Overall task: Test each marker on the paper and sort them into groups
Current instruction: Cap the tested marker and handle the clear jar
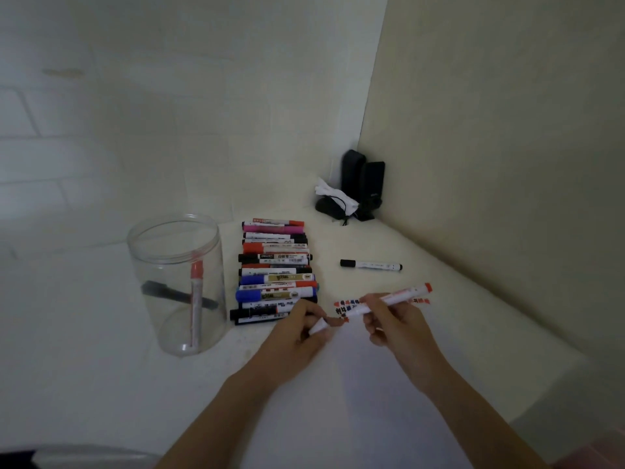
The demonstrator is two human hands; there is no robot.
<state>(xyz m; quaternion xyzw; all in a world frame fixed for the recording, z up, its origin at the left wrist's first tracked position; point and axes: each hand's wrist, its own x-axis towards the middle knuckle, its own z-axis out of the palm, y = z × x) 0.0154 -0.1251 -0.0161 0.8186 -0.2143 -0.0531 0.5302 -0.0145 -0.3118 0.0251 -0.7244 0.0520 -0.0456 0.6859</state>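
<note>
My right hand (397,324) grips a white marker with a red end (402,296), held slanted above the white paper (355,384). My left hand (299,328) pinches a small white cap (318,327) close to the marker's lower tip. Red scribbles (341,309) mark the paper's far edge under the marker. A row of several markers (275,270) lies side by side just left of my hands. One black-capped marker (371,265) lies alone farther right.
A clear plastic jar (177,282) at left holds a red marker and a black one. Black speakers (363,184) with a crumpled white tissue stand in the back corner. Walls close the desk at the back and right.
</note>
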